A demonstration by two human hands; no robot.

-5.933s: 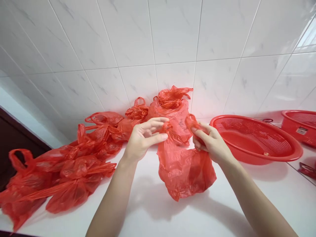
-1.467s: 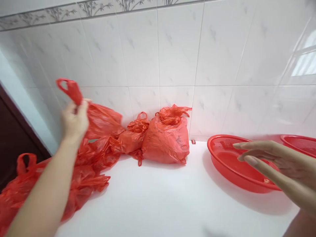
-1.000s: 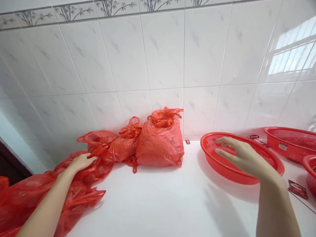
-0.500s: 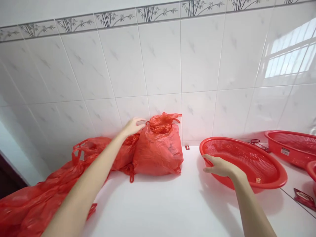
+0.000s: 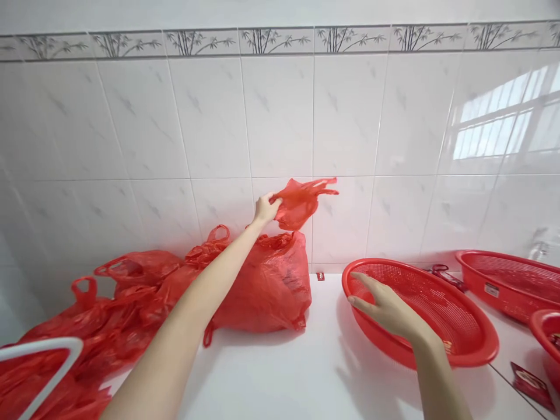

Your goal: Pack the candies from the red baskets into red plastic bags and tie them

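My left hand point(image 5: 266, 209) is closed on a thin red plastic bag point(image 5: 300, 204), holding it up in front of the tiled wall with its handles pointing right. Just below stands a full red plastic bag point(image 5: 266, 291), its top crumpled and its contents hidden. On the right, my right hand point(image 5: 382, 306) reaches over the near left side of an oval red plastic basket point(image 5: 457, 315). Its thumb and fingers are spread; whether it touches the rim is unclear. A small yellowish piece point(image 5: 447, 346) lies in the basket.
More red plastic bags point(image 5: 144, 268) are heaped at the left, with a white curved bar point(image 5: 56, 344) before them. Further red baskets point(image 5: 511, 291) stand at the right. Small red packets point(image 5: 531, 385) lie on the white tabletop point(image 5: 280, 379).
My left hand has taken hold of the thin red bag on top of the full one and lifted it. My right hand stays at the basket. The view has levelled.
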